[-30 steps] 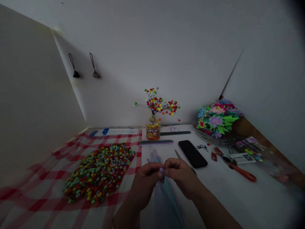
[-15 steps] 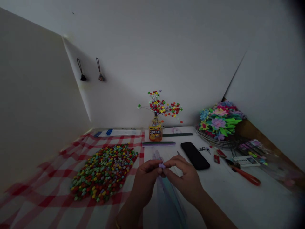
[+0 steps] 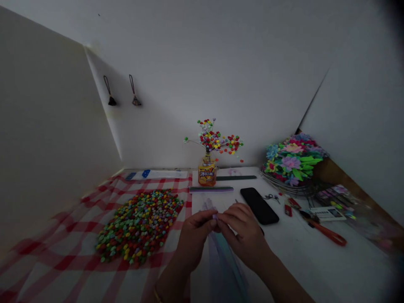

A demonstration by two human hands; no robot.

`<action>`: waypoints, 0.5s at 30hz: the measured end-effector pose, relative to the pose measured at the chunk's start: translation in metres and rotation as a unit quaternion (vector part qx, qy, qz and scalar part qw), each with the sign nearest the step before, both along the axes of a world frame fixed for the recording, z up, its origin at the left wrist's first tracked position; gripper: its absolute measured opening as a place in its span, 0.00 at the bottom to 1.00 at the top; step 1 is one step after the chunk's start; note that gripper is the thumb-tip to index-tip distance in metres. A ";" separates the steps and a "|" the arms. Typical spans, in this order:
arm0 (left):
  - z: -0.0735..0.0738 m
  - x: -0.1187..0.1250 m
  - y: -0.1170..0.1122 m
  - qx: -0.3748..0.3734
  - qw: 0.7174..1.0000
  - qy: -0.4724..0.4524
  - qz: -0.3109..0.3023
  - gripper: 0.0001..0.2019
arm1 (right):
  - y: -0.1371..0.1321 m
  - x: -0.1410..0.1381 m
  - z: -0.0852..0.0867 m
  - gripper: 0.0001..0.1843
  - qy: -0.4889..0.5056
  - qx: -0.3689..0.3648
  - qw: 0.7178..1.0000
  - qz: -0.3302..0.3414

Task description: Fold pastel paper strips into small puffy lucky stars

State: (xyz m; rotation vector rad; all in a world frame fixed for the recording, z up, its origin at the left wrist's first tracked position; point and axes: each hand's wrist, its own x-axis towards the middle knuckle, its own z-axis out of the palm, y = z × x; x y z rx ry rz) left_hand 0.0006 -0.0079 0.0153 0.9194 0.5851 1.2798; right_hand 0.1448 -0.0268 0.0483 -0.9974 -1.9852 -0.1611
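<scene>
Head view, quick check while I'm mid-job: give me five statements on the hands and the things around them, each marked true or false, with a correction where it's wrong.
1. The left hand and the right hand both have fingers on a small lilac piece. True.
2. The black phone lies under the left hand. False: the black phone lies on the white surface, beyond the right hand.
3. The pile of small colourful pieces rests on the red-and-white checked cloth. True.
4. The right hand grips the orange-handled tool. False: the orange-handled tool lies apart, farther right.
5. The labelled bottle holds colourful-tipped stems. True.
</scene>
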 end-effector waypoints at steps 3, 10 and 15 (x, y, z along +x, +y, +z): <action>0.000 0.000 0.001 0.010 1.000 0.022 0.013 0.10 | 0.002 -0.001 -0.004 0.09 0.026 -0.014 1.000 0.008; 0.000 -0.002 0.003 0.022 0.997 0.061 0.036 0.11 | 0.003 0.000 -0.002 0.08 0.031 -0.050 0.998 0.019; 0.004 -0.002 0.002 0.021 0.993 0.100 0.052 0.11 | 0.003 -0.001 0.001 0.10 0.003 -0.041 0.999 0.017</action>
